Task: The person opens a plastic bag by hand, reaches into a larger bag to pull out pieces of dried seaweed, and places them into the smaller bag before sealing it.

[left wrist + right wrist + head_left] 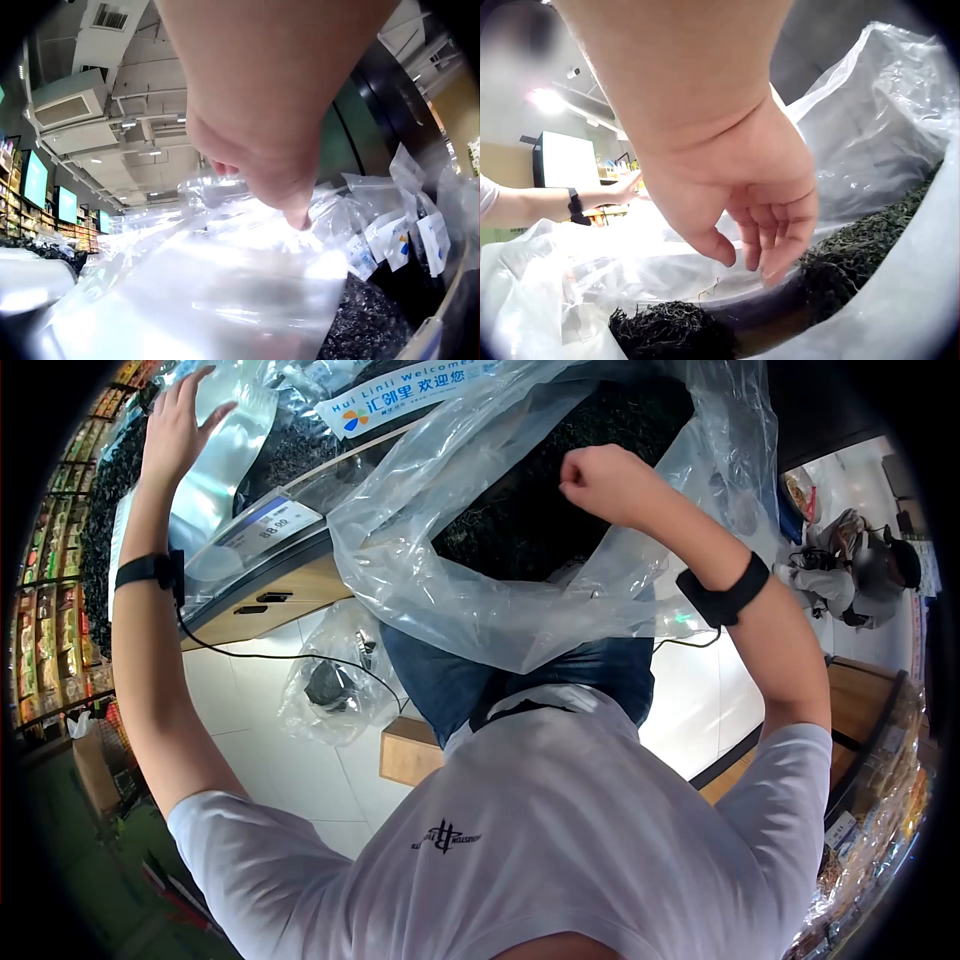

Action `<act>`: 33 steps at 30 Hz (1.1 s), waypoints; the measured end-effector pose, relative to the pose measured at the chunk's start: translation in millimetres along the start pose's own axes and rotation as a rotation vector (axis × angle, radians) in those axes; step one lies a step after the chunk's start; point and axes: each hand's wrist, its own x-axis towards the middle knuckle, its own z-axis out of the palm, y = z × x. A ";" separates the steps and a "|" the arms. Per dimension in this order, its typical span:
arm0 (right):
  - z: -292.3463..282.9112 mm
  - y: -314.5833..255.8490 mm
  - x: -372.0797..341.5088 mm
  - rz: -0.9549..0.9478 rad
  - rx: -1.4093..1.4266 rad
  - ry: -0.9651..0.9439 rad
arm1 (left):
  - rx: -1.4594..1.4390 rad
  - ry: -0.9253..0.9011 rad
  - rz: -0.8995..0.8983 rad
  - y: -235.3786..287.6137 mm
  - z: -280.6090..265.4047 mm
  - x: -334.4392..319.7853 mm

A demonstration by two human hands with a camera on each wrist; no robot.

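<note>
A big clear plastic bag (400, 550) stands wide open in front of me, with dark, dried, shredded stuff like seaweed (625, 420) inside. Over its mouth hangs my right hand (610, 482). Seen in the right wrist view, the fingers (763, 225) curl loosely, thumb apart, with nothing between them; dark clumps (671, 330) lie below. My left hand (178, 435) reaches out at the far left with fingers spread, over shiny clear plastic packaging (235, 425). In the left wrist view its thumb tip is right at that plastic (247, 277); the other fingers are mostly hidden.
A price tag (270, 525) is fixed along the display's front edge, below a blue-and-white label (410, 400). On the floor sits a small clear bag (335, 680) with dark contents. Packed shelves (60, 600) line the left; another person (850, 570) is at the right.
</note>
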 end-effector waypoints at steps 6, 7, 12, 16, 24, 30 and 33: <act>8.4 15.8 -35.1 0.233 -0.158 -0.049 | -0.122 -0.028 -0.019 17.1 -11.5 -22.5; 11.6 15.9 -38.0 0.237 -0.179 -0.004 | -0.137 -0.046 -0.028 22.1 -13.9 -23.2; 20.6 16.5 -37.5 0.245 -0.224 0.112 | -0.088 -0.194 -0.136 44.7 -18.8 -27.4; 30.2 19.8 -39.7 0.301 -0.247 0.130 | -0.094 -0.184 -0.136 50.7 -24.3 -32.6; 48.8 1.8 -45.2 0.103 -0.207 0.202 | 0.225 -0.157 -0.413 -27.9 -19.6 -34.0; 56.7 -15.3 -40.4 0.119 -0.037 0.129 | 0.253 -0.612 -0.856 -64.5 -25.1 -28.3; 55.5 -12.7 -36.0 0.183 -0.029 0.127 | 0.095 -0.751 -0.946 -72.9 -18.8 -26.6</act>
